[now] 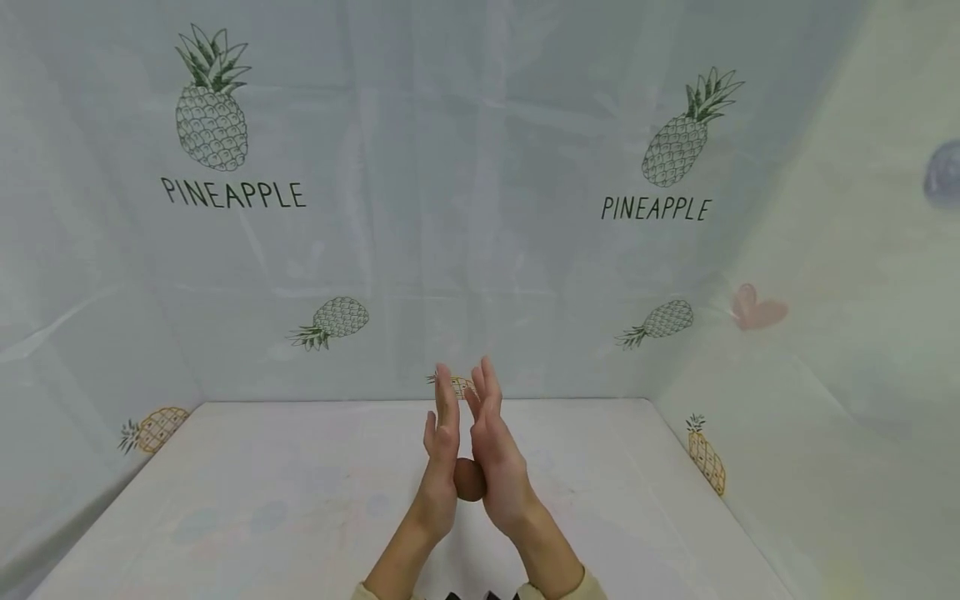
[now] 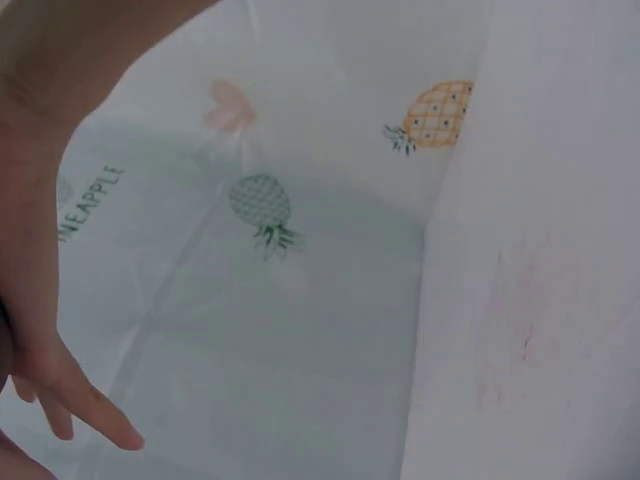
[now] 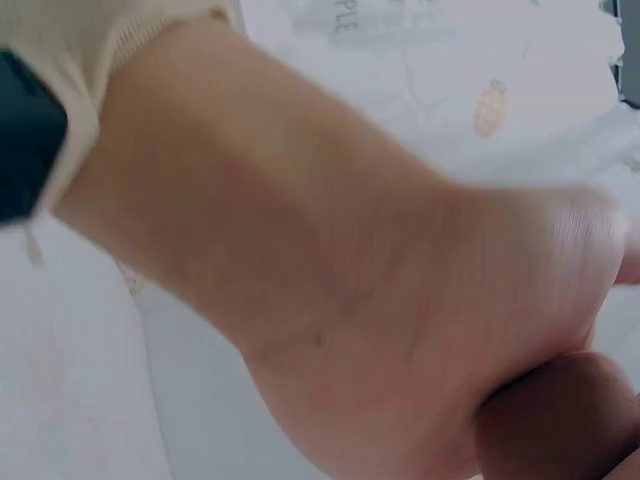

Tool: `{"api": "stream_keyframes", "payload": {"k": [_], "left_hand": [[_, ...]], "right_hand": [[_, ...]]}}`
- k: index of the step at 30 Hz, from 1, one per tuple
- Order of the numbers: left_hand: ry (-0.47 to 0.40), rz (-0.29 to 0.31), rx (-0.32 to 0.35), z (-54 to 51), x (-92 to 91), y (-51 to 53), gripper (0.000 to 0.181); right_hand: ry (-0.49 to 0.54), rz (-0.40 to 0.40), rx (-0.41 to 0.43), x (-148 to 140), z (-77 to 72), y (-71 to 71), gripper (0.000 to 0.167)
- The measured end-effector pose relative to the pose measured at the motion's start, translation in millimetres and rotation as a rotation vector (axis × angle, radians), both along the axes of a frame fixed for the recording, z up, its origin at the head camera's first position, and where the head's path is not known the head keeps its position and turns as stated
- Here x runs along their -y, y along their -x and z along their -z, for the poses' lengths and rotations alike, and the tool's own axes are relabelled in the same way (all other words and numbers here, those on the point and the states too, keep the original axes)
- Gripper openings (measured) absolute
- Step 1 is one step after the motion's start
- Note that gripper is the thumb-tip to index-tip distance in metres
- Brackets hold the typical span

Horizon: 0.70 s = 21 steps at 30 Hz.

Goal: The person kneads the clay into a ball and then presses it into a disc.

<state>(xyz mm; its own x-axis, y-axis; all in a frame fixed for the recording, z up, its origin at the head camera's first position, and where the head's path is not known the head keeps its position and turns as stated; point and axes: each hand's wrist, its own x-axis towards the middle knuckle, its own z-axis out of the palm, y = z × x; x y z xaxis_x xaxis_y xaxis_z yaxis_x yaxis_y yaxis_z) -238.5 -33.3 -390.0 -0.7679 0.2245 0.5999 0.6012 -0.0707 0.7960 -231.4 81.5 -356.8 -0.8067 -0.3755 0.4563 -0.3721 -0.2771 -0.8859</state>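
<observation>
Brown and rounded, the ball (image 1: 470,480) is positioned between the left hand (image 1: 440,467) and the right hand (image 1: 501,467), in contact with the lower part of both palms. Its material cannot be determined. Location: above the counter (image 1: 300,492), about midway between the left and right edges and well short of the far edge. The ball appears raised off the counter surface; the near edge is out of view.

Grip status: both hands are flat, with fingers extended toward the far edge. Neither hand is clenched; the ball is retained by opposed palm pressure only. The right wrist view confirms contact between the ball and the heel of the right palm. In the left wrist view the ball hardly shows, and contact cannot be verified there.

Progress, by judgement: the ball is already lifted and seated between the palms, and its visible outline is nearly round. The work in hand appears to be pressing or rolling; a single moment does not establish which. Release and placement on the counter are not yet done. Whether further shaping is required cannot be determined. A printed sheet (image 1: 450,167) stands behind the far edge.
</observation>
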Motion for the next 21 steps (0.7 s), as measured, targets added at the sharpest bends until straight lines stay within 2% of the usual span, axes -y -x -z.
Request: {"api": "stream_keyframes", "payload": {"k": [5,8,12,14,17,21], "left_hand": [[-0.022,0.086,0.021,-4.1,-7.5,-12.4,0.058],[-0.02,0.107,-0.019,-8.7,-7.5,-17.5,0.059],[-0.012,0.071,-0.101,-14.4,-1.3,-17.4,0.061],[-0.019,0.046,-0.118,-17.0,4.1,-15.0,0.062],[-0.027,-0.004,-0.126,-20.2,13.4,-10.3,0.065],[-0.033,-0.058,-0.095,-21.0,22.4,-2.0,0.065]], "right_hand": [[0.006,0.058,-0.007,-6,4.2,7.1,0.059],[0.013,0.056,0.03,-6,6.3,11.7,0.058],[-0.045,0.008,0.089,0,10.2,14.1,0.057],[-0.101,-0.02,0.116,4,12.6,12.9,0.056],[-0.157,-0.055,0.146,11,14.8,8.6,0.054],[-0.15,-0.082,0.147,19,12.5,2.0,0.054]]}}
